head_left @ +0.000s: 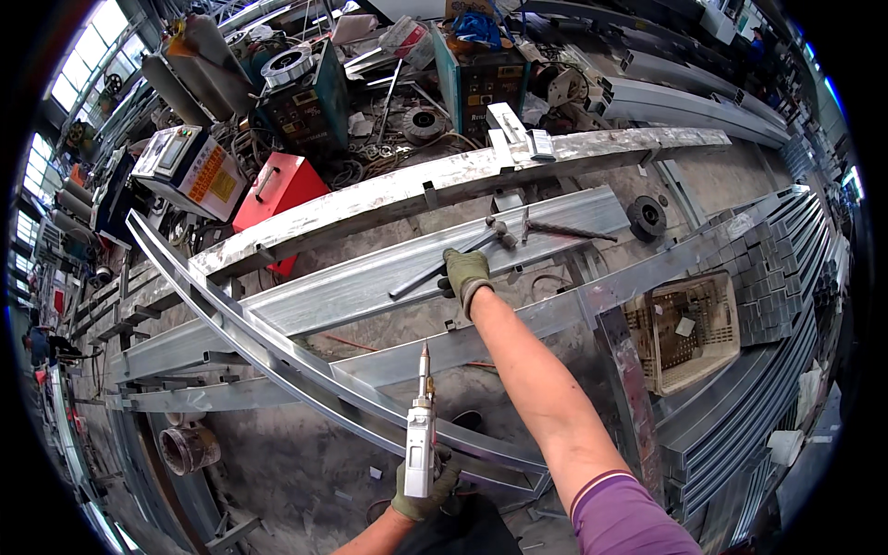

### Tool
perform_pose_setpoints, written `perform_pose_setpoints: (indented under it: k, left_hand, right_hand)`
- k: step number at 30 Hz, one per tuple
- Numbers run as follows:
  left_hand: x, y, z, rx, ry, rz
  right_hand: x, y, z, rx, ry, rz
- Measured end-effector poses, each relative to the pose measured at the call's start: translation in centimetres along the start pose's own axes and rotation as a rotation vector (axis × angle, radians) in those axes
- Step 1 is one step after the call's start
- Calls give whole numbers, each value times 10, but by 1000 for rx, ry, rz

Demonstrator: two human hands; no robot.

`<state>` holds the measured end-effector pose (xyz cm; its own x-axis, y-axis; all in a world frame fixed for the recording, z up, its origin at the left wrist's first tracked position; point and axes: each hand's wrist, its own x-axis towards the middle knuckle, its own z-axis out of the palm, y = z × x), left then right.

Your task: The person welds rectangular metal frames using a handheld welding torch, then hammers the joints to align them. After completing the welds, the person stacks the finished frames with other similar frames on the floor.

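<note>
Evidently, the left hand (427,502) is holding the torch (421,446) nozzle-forward, fingers curled round it — the right hand (466,274) is gripping the hammer (502,233) mid-handle, fingers bent, probably for balance.

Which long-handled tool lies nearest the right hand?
The dark-handled hammer, its handle at the right hand; the brown-handled tool lies apart, farther right.

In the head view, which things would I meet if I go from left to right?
Stained round bucket, red box with handle, silver pointed handheld tool, green-gloved right hand, beige rectangular plastic crate.
</note>
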<state>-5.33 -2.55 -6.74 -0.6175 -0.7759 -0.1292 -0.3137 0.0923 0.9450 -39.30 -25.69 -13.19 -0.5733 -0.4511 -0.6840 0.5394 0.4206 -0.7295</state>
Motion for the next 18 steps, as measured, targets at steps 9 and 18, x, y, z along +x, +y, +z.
perform_pose_setpoints:
  k: [9,18]
  left_hand:
    - [5,23,-5,-68,-192,-390]
    - [-12,10,-10,4,-111,-36]
  right_hand:
    - [-131,16,-147,66,-206,-144]
    - [-395,131,-298,-86,145,-166]
